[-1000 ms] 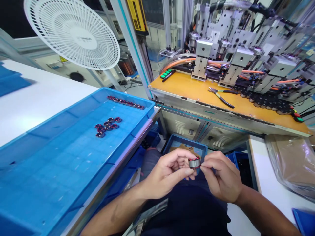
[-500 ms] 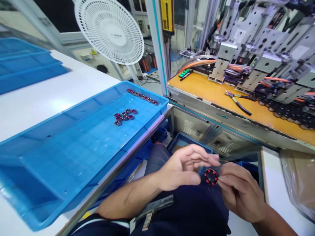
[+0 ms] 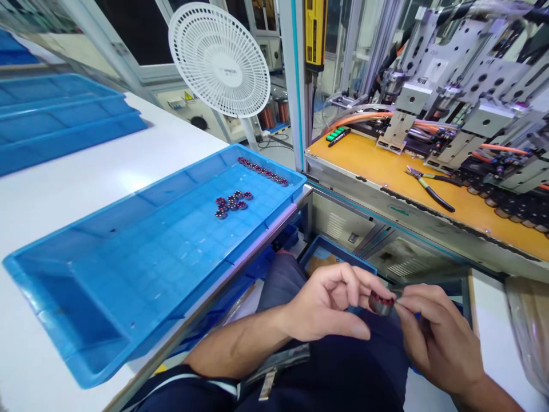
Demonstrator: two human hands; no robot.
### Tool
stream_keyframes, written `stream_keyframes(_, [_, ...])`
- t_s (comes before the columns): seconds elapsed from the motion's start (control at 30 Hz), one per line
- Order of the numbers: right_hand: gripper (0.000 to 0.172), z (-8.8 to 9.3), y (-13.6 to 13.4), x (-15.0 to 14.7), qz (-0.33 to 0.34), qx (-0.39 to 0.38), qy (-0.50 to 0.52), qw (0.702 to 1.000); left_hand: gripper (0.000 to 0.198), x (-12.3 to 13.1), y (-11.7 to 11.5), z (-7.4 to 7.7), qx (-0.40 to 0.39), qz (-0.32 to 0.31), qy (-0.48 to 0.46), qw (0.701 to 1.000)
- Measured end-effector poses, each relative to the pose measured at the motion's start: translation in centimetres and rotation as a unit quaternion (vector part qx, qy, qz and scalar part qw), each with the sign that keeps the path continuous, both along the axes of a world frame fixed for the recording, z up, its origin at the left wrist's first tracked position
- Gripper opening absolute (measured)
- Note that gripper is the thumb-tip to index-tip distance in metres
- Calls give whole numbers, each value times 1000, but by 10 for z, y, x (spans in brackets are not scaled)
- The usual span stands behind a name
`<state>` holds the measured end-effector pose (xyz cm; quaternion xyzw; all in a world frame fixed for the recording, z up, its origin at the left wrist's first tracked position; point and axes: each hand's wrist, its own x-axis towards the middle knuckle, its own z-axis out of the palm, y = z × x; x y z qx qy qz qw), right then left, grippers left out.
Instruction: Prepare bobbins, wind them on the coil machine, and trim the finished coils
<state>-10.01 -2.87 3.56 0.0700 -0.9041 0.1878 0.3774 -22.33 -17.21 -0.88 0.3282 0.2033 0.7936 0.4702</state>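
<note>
In front of my lap a small ring-shaped motor stator, dark on its outer wall with red on its upper rim, is tilted with its side toward me. My right hand is closed in a pinch at the stator's right edge; whether the fingertips grip the ring or a thin wire from it is hard to make out. My left hand is on the other side, thumb apart from the curved fingers, with the index fingertip at the stator's top edge. More stators lie loosely in the blue tray, and a row of stators lines its far end.
Stacked blue trays stand on the white table at left. A white fan is behind it. Pliers and a black pen lie on the machine's orange surface. A plastic-wrapped package sits at right.
The stator has turned from showing its open ring face to showing its side. My left index finger has come onto its edge. The camera view has shifted slightly left.
</note>
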Motion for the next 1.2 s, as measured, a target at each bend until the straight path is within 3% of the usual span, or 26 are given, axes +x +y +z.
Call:
stream_keyframes(0.07, [9, 4, 1, -2, 28, 6, -2, 1000, 33, -1, 1, 1, 12, 0, -43, 999])
stream_keyframes(0.13, [10, 7, 1, -2, 55, 14, -1, 998, 34, -2, 1, 3, -27, -6, -64, 998])
stream_keyframes(0.27, [12, 5, 2, -2, 88, 15, 19, 996, 47, -4, 1, 4, -153, -110, 20, 982])
stream_keyframes(0.33, [12, 0, 2, -2, 84, 19, 22, 996, 42, -4, 0, 5, -177, -140, 63, 972])
stream_keyframes(0.5, [10, -7, 2, -1, 25, 1, 18, 1000, 16, 1, -2, 6, -162, -32, 85, 983])
stream_keyframes(0.63, [8, -4, 1, -1, -1, -53, 11, 999, 20, 3, 0, 4, -76, 24, 54, 995])
stream_keyframes(0.73, [9, -1, 1, -1, 25, -70, 18, 997, 23, 1, 2, 4, -14, 31, 5, 999])
stream_keyframes(0.8, [9, 1, 2, -2, 53, -61, 25, 996, 32, -1, 5, 5, -45, 11, -9, 999])
stream_keyframes(0.9, [9, 2, 5, -1, 79, -56, 27, 995, 42, -1, 9, 6, -141, -75, 18, 987])
stream_keyframes(0.97, [9, 3, 6, -1, 80, -59, 17, 995, 41, -1, 10, 6, -163, -119, 38, 979])
stream_keyframes(1.03, [7, 4, 7, 0, 71, -56, 6, 996, 31, 0, 9, 4, -157, -104, 55, 981])
stream_keyframes(1.2, [9, 3, 6, 0, 12, -80, -9, 997, 12, 2, 9, 2, -126, 19, 78, 989])
